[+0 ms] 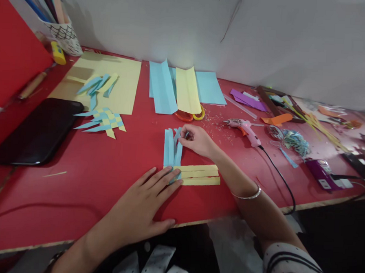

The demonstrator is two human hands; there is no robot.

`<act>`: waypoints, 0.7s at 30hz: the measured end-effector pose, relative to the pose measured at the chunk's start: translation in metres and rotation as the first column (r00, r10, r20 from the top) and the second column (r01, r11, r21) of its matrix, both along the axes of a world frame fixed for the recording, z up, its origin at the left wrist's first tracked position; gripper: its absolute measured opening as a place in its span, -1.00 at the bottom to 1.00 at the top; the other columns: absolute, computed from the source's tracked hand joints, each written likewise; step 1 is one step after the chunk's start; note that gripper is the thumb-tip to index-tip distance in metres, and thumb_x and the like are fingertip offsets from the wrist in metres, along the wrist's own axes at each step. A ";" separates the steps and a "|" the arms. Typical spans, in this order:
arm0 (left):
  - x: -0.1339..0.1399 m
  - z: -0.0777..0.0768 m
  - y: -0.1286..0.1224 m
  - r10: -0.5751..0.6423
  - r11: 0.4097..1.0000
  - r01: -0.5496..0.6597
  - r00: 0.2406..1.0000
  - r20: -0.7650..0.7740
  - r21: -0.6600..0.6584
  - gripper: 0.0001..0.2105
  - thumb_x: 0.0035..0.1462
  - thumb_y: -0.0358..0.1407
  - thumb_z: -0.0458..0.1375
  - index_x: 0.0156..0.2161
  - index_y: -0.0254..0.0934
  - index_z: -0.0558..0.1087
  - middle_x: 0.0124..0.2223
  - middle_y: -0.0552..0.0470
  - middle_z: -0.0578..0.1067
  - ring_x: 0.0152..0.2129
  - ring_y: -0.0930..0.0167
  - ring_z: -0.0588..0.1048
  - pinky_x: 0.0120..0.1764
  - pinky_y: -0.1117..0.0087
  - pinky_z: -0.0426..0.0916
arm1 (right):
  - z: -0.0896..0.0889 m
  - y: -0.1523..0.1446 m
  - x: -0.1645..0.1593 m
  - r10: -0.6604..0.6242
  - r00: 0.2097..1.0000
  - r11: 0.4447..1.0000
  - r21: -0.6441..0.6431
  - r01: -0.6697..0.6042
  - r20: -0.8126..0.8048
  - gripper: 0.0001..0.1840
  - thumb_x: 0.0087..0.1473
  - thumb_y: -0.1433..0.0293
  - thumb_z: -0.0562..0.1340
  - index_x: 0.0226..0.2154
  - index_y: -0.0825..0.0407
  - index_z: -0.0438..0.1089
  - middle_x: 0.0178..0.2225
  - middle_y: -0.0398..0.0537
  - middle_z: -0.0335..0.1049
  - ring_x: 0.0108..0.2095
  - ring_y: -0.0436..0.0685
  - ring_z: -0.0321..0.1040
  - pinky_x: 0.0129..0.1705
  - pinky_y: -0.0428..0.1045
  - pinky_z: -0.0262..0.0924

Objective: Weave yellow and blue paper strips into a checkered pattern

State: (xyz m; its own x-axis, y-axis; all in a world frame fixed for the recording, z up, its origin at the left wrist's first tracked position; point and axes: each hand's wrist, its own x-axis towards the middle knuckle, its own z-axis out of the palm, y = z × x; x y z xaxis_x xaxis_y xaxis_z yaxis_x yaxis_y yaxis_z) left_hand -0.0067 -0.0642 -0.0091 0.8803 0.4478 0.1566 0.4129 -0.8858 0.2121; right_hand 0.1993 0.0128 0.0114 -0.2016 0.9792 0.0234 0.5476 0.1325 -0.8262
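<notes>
Blue paper strips (169,148) stand away from me on the red table and meet yellow paper strips (200,175) that run off to the right. At the corner where they cross, my left hand (147,198) lies flat, its spread fingertips pressing on the paper. The fingers of my right hand (193,138) are pinched on the far end of one blue strip, which is lifted and bent. A woven blue and yellow paper piece (105,120) lies to the left, with loose strips (98,85) beyond it.
Folded blue paper (163,88) and yellow paper (187,92) lie by the wall, over scissors (199,113). A pink glue gun (245,129) with a black cord sits on the right, near a purple power socket box (324,174). A black phone (37,131) lies left.
</notes>
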 end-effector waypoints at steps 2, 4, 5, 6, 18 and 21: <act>0.000 0.000 0.000 0.000 1.000 0.000 1.000 0.000 -0.006 -0.40 0.06 0.00 -0.01 0.16 -0.25 0.11 0.21 -0.02 0.15 0.12 0.27 0.14 0.09 0.18 0.05 | -0.002 0.000 0.001 -0.004 1.000 1.000 -0.009 0.003 -0.028 -0.88 -0.17 0.47 0.14 -0.58 0.05 0.12 -0.60 -0.27 0.12 -0.60 -0.12 0.06 -0.51 -0.12 0.03; 0.000 0.000 0.000 -0.002 1.000 0.002 1.000 0.000 -0.011 -0.40 0.06 0.00 -0.01 0.16 -0.25 0.10 0.21 -0.02 0.15 0.12 0.27 0.14 0.09 0.17 0.04 | -0.003 0.001 0.002 -0.007 0.996 0.999 -0.040 0.003 -0.087 -0.88 -0.17 0.45 0.17 -0.52 0.05 0.16 -0.56 -0.26 0.17 -0.57 -0.10 0.11 -0.48 -0.11 0.07; 0.000 0.000 0.000 -0.003 1.000 0.003 1.000 0.000 -0.012 -0.40 0.05 0.00 0.00 0.16 -0.25 0.11 0.21 -0.02 0.15 0.12 0.26 0.14 0.09 0.17 0.04 | -0.003 0.001 0.003 -0.005 0.991 0.998 -0.067 -0.004 -0.130 -0.86 -0.17 0.45 0.19 -0.47 0.04 0.17 -0.54 -0.25 0.19 -0.55 -0.09 0.14 -0.46 -0.11 0.10; 0.000 0.000 -0.001 -0.002 1.000 0.002 1.000 0.002 -0.012 -0.40 0.05 -0.01 0.00 0.16 -0.25 0.11 0.21 -0.02 0.15 0.11 0.26 0.14 0.09 0.17 0.04 | -0.003 0.002 0.004 0.000 0.984 0.995 -0.097 -0.017 -0.176 -0.82 -0.17 0.46 0.20 -0.42 0.04 0.18 -0.51 -0.24 0.22 -0.52 -0.08 0.18 -0.43 -0.10 0.13; 0.001 -0.001 -0.001 0.001 1.000 -0.001 1.000 0.023 0.000 -0.41 0.06 -0.02 -0.01 0.15 -0.25 0.12 0.20 -0.02 0.17 0.11 0.28 0.14 0.09 0.19 0.05 | -0.005 0.002 -0.006 -0.193 0.931 0.970 -0.203 0.133 -0.310 -0.75 -0.08 0.57 0.12 -0.28 0.04 0.14 -0.51 -0.26 0.20 -0.52 -0.09 0.22 -0.40 -0.11 0.16; 0.000 -0.002 -0.001 0.002 1.000 -0.003 1.000 0.026 0.008 -0.41 0.06 -0.01 -0.01 0.16 -0.25 0.11 0.21 -0.02 0.15 0.12 0.28 0.13 0.09 0.19 0.04 | -0.004 0.002 -0.004 -0.161 0.940 0.971 -0.217 0.096 -0.302 -0.69 -0.11 0.58 0.14 -0.24 0.05 0.15 -0.40 -0.18 0.25 -0.40 -0.05 0.27 -0.24 -0.05 0.19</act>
State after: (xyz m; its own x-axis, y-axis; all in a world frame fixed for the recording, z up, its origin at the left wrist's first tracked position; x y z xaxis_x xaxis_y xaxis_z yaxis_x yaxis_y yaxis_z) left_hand -0.0062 -0.0654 -0.0111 0.8748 0.4486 0.1829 0.4095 -0.8864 0.2156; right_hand 0.1950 0.0145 0.0071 -0.0875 0.9876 -0.1302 0.2560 -0.1040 -0.9611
